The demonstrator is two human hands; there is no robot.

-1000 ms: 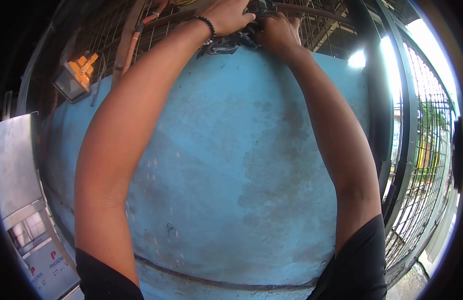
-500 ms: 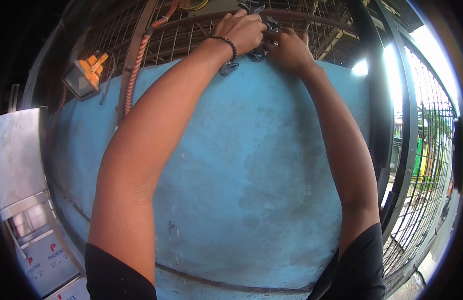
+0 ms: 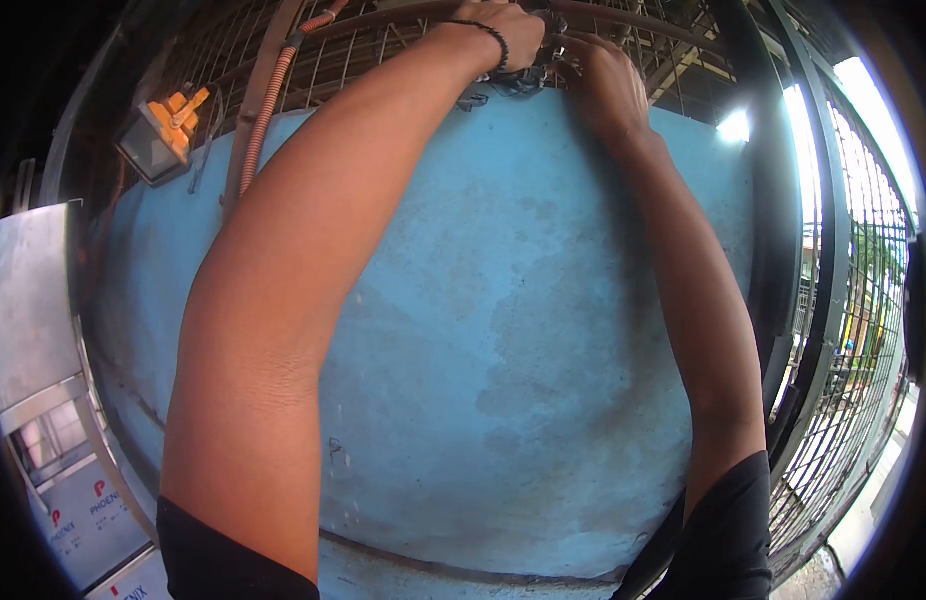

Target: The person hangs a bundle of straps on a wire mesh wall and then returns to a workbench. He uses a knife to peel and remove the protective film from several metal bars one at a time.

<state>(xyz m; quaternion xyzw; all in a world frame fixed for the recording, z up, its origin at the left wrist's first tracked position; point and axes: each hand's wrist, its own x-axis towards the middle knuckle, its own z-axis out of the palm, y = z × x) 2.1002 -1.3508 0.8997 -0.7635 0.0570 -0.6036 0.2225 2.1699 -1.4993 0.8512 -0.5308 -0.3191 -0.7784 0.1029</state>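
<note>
Two hands: left hand [image 3: 505,32], right hand [image 3: 610,88], both up at the dark bundle [image 3: 521,82]!
Bundle's spot: between them, far edge of the blue wall [image 3: 493,270].
Fingers: bent, partly hidden; can't tell either grip.

Crumpled black sheeting [image 3: 523,82]: thin, glossy, plastic-looking. Blue wall [image 3: 483,300]: painted, matt, blotched. Orange corrugated conduit [image 3: 266,110]: ribbed, plastic-looking. Sleeves [image 3: 223,552]: matt cloth. Grey panel [image 3: 33,300]: smooth metal, soft sheen.

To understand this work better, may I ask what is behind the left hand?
Dark crumpled material shows below the left hand, with wire mesh farther back. Whatever the hand itself covers cannot be seen.
</note>
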